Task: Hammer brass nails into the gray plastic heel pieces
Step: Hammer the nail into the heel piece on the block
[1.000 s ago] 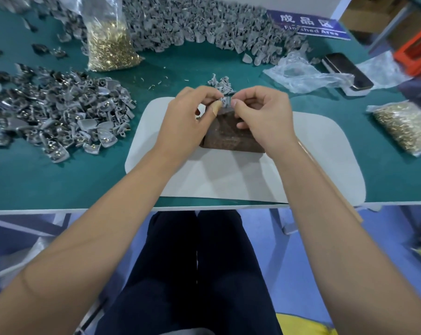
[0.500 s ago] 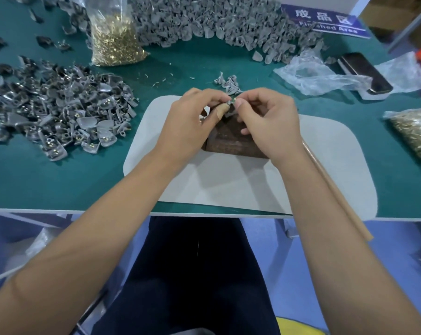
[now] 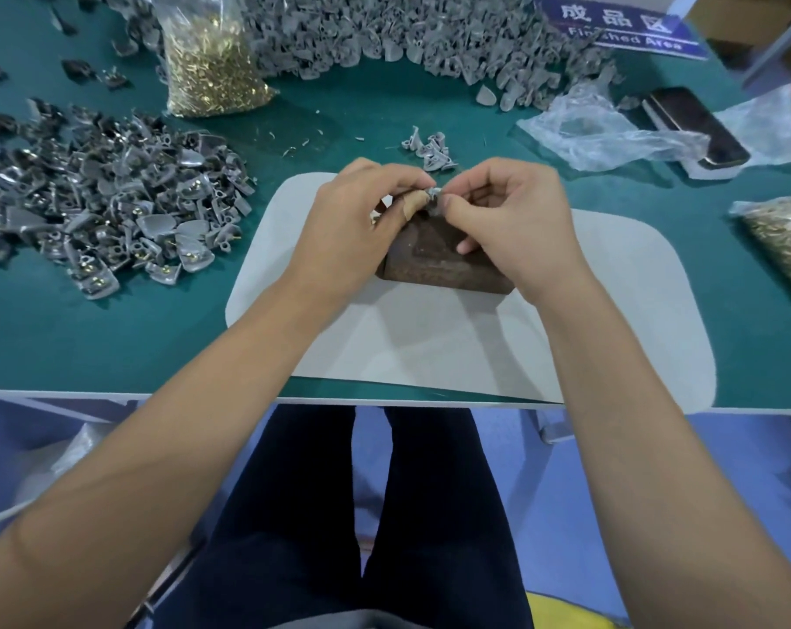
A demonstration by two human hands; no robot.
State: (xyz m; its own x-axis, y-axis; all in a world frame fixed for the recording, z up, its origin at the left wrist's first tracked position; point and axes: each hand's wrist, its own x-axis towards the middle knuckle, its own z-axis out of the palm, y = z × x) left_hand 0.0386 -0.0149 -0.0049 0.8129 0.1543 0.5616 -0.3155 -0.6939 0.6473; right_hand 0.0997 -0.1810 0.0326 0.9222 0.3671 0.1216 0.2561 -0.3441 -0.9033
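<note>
A small gray heel piece [image 3: 433, 196] is pinched between my left hand [image 3: 357, 215] and my right hand [image 3: 516, 220], just above the far edge of a rusty brown metal block [image 3: 434, 261]. The block lies on a pale gray mat [image 3: 429, 338]. My left thumb wears a tan bandage. Whether a nail sits between my right fingertips is too small to tell. A few loose gray heel pieces [image 3: 429, 149] lie just beyond my hands. A bag of brass nails [image 3: 209, 70] stands at the back left, another nail bag [image 3: 783, 238] at the right edge.
A heap of nailed heel pieces [image 3: 112, 206] covers the left of the green table [image 3: 89, 338]. A long pile of gray heel pieces [image 3: 384, 34] runs along the back under a blue "Finished Area" sign [image 3: 620, 27]. Crumpled plastic [image 3: 602, 129] and a phone [image 3: 697, 124] lie back right.
Both hands stay together on the heel piece over the block, fingers shifting slightly. The wooden handle seen under my right forearm half a second ago is hidden now. The camera has shifted a little.
</note>
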